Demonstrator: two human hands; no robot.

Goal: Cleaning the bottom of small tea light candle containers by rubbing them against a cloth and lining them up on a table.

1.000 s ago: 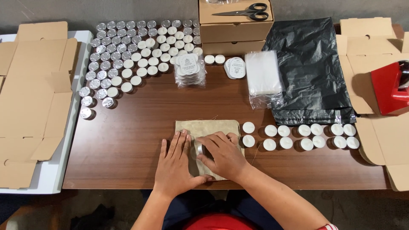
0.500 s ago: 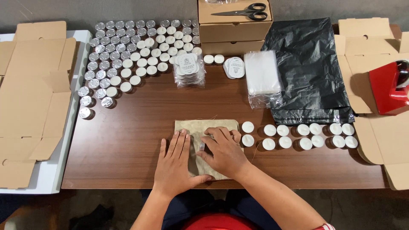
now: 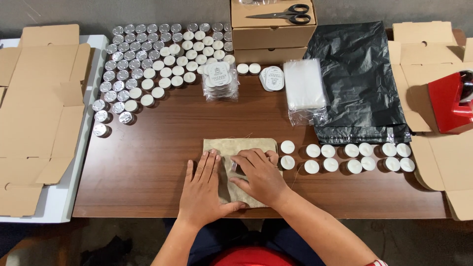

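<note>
A beige burlap pouch (image 3: 240, 148) lies flat near the front middle of the wooden counter (image 3: 162, 148). The left hand (image 3: 202, 189) presses on it, fingers spread flat. The right hand (image 3: 258, 175) pinches a silver-cupped tealight (image 3: 234, 166) at the pouch. Just right sit two rows of white tealights (image 3: 345, 157).

Bright, even overhead light; sharp focus.

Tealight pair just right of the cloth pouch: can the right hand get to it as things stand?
Probably yes. The right hand rests on the cloth pouch, and the tealight pair sits on bare table beside its knuckles, with nothing between. The left hand lies flat on the pouch's other side.
</note>
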